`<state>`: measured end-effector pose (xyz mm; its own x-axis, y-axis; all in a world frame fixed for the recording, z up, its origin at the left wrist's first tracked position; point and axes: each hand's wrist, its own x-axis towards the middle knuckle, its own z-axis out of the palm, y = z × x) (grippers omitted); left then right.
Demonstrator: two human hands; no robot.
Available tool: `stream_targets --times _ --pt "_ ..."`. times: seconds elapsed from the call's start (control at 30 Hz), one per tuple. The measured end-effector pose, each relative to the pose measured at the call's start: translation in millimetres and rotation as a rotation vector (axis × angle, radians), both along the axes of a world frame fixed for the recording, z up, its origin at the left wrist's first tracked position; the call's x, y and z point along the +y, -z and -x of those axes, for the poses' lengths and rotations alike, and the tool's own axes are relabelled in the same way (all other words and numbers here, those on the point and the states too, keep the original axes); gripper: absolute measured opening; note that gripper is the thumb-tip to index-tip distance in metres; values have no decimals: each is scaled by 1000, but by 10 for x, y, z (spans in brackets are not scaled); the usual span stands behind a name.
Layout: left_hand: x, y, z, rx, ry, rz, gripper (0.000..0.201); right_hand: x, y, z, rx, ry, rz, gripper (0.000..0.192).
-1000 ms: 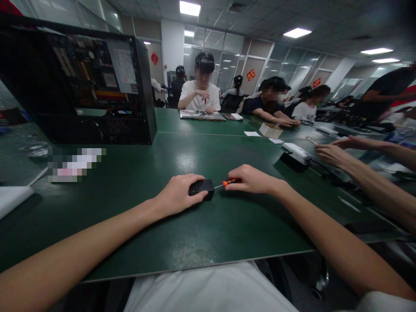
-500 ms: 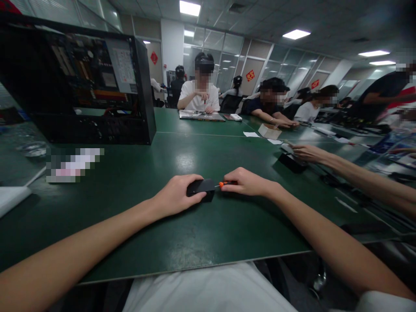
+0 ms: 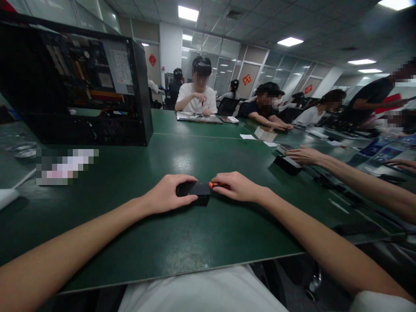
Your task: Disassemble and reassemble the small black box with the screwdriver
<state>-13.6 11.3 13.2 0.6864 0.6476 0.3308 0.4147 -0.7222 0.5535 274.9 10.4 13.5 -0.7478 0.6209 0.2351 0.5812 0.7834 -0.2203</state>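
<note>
Since the earlier frame, both hands have drawn closer together, and the screwdriver's (image 3: 218,185) bare shaft, visible before, is now hidden against the small black box (image 3: 194,190). That box lies flat on the green worktop (image 3: 201,234), straight ahead of the person, and serves as the landmark for everything else. Left of the box, the left hand (image 3: 165,193) is clamped over its near and left edges, fingers (image 3: 182,178) curled across the top and thumb along the front side. Right of the box, the right hand (image 3: 238,187) is closed around the orange-and-black screwdriver handle, whose tip end meets the box's right edge. Far behind and left of the box stands an open computer case (image 3: 78,82). Right of the box and farther back, a co-worker's hand (image 3: 303,155) rests on another dark device (image 3: 283,164).
</note>
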Motion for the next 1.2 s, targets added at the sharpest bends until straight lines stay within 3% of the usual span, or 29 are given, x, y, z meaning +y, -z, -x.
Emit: stream_targets --times 0.2,0.43,0.57,0.77,1.0,1.2 --pt "82 38 61 -5 -52 87 44 63 17 -91 -7 26 -63 36" --pt "-3 42 -40 -29 8 113 44 24 32 -50 18 -9 -140 36" --pt "-17 54 -54 -54 18 128 42 -2 34 -23 35 -52 -110 38" --pt "4 52 -44 -40 8 101 44 40 1 -26 114 -71 54 38" --pt "84 13 70 4 -12 107 48 -41 -134 -101 -12 3 -99 40" --pt "86 56 61 -14 -37 113 48 -36 18 -33 35 -6 -23 38"
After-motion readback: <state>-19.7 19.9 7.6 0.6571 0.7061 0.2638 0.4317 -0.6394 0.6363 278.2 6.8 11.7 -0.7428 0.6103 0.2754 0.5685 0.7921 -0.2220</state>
